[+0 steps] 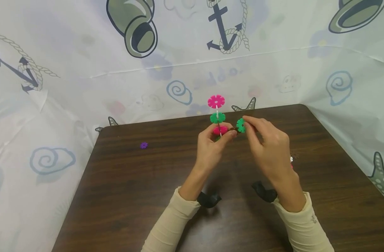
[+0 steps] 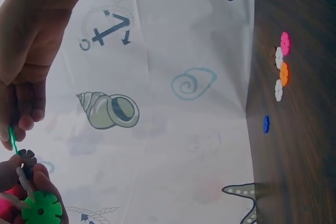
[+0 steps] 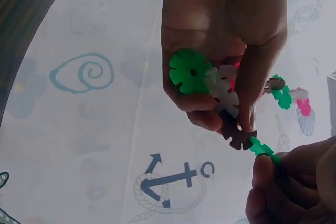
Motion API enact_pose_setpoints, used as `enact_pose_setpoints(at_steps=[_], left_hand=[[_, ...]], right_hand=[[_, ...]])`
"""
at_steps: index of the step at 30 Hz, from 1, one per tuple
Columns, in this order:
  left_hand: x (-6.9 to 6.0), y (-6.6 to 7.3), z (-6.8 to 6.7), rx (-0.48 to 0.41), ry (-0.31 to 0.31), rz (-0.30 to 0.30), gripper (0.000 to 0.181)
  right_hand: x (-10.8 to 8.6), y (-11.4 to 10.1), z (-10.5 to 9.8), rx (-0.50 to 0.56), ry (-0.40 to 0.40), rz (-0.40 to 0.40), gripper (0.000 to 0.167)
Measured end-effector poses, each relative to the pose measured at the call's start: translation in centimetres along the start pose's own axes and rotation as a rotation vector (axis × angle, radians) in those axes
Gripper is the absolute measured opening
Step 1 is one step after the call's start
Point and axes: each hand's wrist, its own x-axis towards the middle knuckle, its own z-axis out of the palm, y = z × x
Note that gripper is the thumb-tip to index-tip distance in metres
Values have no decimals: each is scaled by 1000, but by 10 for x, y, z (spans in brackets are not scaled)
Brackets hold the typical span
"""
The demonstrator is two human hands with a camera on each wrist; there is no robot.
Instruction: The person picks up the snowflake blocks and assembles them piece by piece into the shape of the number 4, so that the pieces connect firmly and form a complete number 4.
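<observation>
My left hand (image 1: 210, 147) grips a chain of interlocking flower-shaped plastic discs above the table. A pink disc (image 1: 216, 102) tops it, with a white piece and a green disc (image 1: 217, 118) below; another pink disc (image 1: 220, 130) sits between the fingers. A brown disc (image 3: 239, 135) sticks out of this hand toward the right. Between thumb and fingertips, my right hand (image 1: 270, 150) pinches a green disc (image 1: 240, 125). Its edge meets the brown disc's edge in the right wrist view; how deep the slots engage cannot be told. Fingers hide part of the chain.
A purple disc (image 1: 143, 145) lies on the brown table (image 1: 125, 196), left of the hands. The left wrist view has a blue disc (image 2: 266, 124), an orange disc (image 2: 284, 74), white discs and a pink disc (image 2: 285, 43) lying on the table. A printed cloth (image 1: 185, 77) hangs behind.
</observation>
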Motion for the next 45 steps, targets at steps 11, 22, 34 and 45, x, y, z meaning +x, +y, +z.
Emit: enact_pose_setpoints(at_steps=[11,22,34,45], left_hand=[[-2,-3,5,-15,41,71,16],[-4,-7,9,13,28,97,16],[-1,-4,4,12,43,77,18],[1,-2,1,-76,16,-72,19]], right_hand=[[-1,-8,0,-19,3,-12,17],[3,-9,-8,-9,-85,51,14],[2,-7,0,118,-42,153,15],[6,29,-33,135,-126,357,25]])
